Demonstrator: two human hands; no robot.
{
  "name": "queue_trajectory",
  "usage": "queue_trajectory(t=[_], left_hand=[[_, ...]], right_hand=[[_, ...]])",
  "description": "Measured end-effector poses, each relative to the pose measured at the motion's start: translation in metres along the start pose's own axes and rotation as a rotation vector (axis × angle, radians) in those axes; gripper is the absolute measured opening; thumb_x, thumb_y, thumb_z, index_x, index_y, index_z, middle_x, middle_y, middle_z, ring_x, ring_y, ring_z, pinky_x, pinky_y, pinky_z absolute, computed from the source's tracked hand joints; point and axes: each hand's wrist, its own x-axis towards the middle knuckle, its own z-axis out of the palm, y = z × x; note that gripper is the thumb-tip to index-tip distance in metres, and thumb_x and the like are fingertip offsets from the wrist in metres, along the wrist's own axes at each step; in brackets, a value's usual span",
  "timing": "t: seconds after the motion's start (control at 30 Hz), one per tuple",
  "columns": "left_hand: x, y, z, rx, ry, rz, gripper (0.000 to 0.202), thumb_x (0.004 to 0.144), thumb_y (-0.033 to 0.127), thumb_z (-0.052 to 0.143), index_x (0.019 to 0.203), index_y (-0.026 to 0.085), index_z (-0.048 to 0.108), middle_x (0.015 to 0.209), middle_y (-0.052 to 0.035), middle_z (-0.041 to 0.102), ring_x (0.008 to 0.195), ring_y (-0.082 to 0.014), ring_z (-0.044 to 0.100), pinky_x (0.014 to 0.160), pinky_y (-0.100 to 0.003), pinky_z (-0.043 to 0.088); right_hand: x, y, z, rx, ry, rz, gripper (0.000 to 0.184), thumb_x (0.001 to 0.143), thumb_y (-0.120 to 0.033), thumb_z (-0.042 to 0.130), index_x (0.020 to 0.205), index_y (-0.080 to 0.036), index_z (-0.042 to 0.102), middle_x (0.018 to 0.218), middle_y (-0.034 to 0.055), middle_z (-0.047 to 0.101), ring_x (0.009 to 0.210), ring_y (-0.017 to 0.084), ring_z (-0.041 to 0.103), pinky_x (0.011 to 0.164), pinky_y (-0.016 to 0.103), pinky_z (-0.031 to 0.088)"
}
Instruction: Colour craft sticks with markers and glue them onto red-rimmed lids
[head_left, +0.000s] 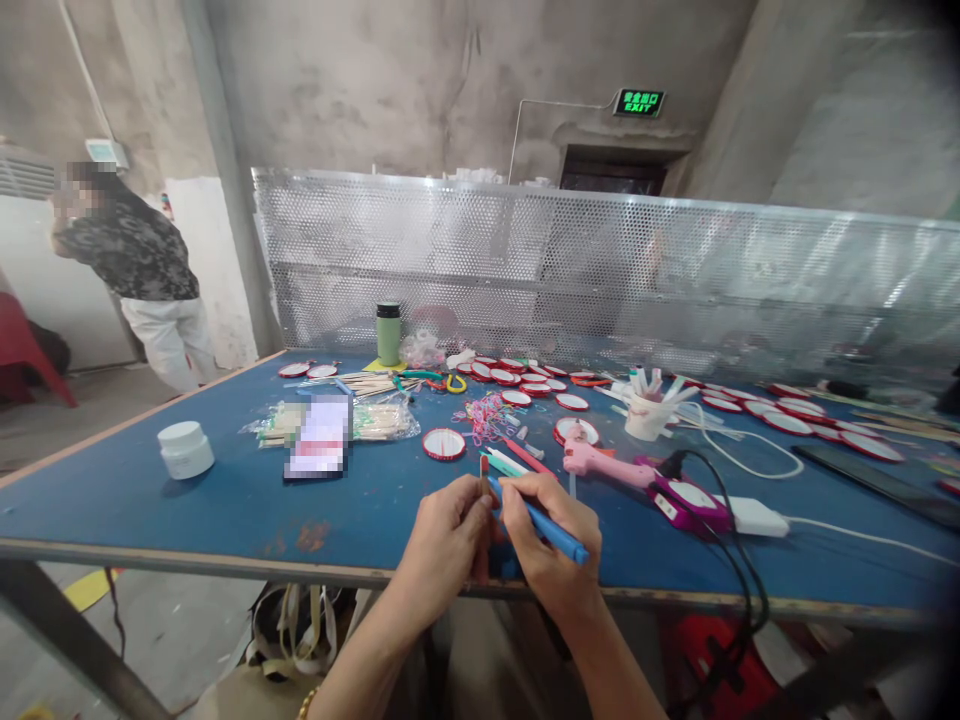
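Observation:
Near the table's front edge, my left hand [448, 525] pinches a thin, upright reddish-brown strip [484, 468], whose kind I cannot make out. Fingers of my right hand [551, 520] are closed around a blue pen [556, 536], its front end close to the strip. Just beyond lie a green-and-white pen [504, 462] and a red pen [529, 457]. A round, red-rimmed white disc [444, 444] rests ahead of my left hand. Tangled, multicoloured small loops [484, 415] are heaped behind the pens.
A pink-handled purple device [682, 500] with a black cord lies right, beside a white power block [754, 516]. Behind stand a white cup [649, 415] of sticks and several red-rimmed discs [787, 420]. Leftward are a phone [319, 440], white jar [185, 450] and green bottle [388, 335]. A person [135, 250] stands far left.

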Motion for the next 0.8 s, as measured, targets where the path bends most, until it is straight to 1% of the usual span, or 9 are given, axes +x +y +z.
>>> queue_trajectory(t=[0.2, 0.5, 0.8], left_hand=[[-0.0013, 0.0015, 0.0002, -0.003, 0.004, 0.001, 0.025, 0.092, 0.031, 0.045, 0.069, 0.02, 0.048, 0.044, 0.006, 0.05, 0.034, -0.0096, 0.046, 0.04, -0.019, 0.031], [-0.0002, -0.0004, 0.0, -0.005, 0.003, -0.001, 0.024, 0.092, 0.031, 0.045, 0.072, 0.02, 0.05, 0.048, 0.0062, 0.051, 0.035, -0.0094, 0.049, 0.038, -0.019, 0.031], [0.0002, -0.0018, -0.0001, -0.006, 0.003, -0.002, 0.025, 0.093, 0.03, 0.044, 0.071, 0.02, 0.049, 0.044, 0.0066, 0.05, 0.034, -0.009, 0.047, 0.038, -0.018, 0.032]], right_hand=[[0.0001, -0.0012, -0.0007, -0.015, 0.006, 0.012, 0.012, 0.089, -0.018, 0.057, 0.079, -0.019, 0.064, 0.059, -0.0035, 0.062, 0.048, 0.01, 0.058, 0.051, 0.021, 0.045], [-0.0014, 0.0013, -0.0006, -0.016, 0.003, 0.019, 0.012, 0.089, -0.018, 0.057, 0.078, -0.019, 0.063, 0.057, -0.0046, 0.059, 0.046, 0.009, 0.054, 0.051, 0.021, 0.043], [-0.0003, 0.0006, -0.0006, -0.025, 0.006, 0.008, 0.014, 0.09, -0.018, 0.056, 0.078, -0.019, 0.062, 0.055, -0.0048, 0.059, 0.046, 0.009, 0.055, 0.051, 0.021, 0.044]])
